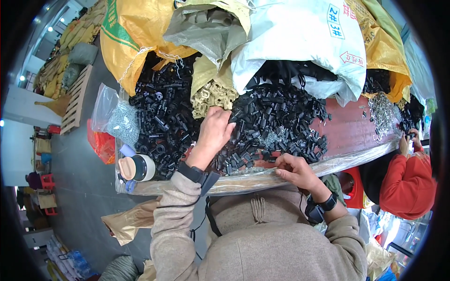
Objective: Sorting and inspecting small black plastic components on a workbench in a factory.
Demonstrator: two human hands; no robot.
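My left hand [216,132] reaches over the table to the heap of small beige plastic pieces [212,98] at the mouth of a yellowish woven sack [206,72]. Its thumb stands apart from the fingers, whose tips are partly hidden against the beige pieces. Close to the table's near edge is my right hand [298,171], loosely curled, with a gap between thumb and forefinger. Nothing shows in that gap; its palm is hidden. Small black plastic buckle-like parts [267,119] lie heaped between and beyond my hands, with larger black cylindrical parts [161,112] at the left.
White [300,37] and orange [136,28] woven sacks spill parts along the back. A lidded jar [140,167] stands at the left corner near a bag of small metal pieces [123,122]. Metal hooks [384,114] lie at right, where a person in red [408,182] works.
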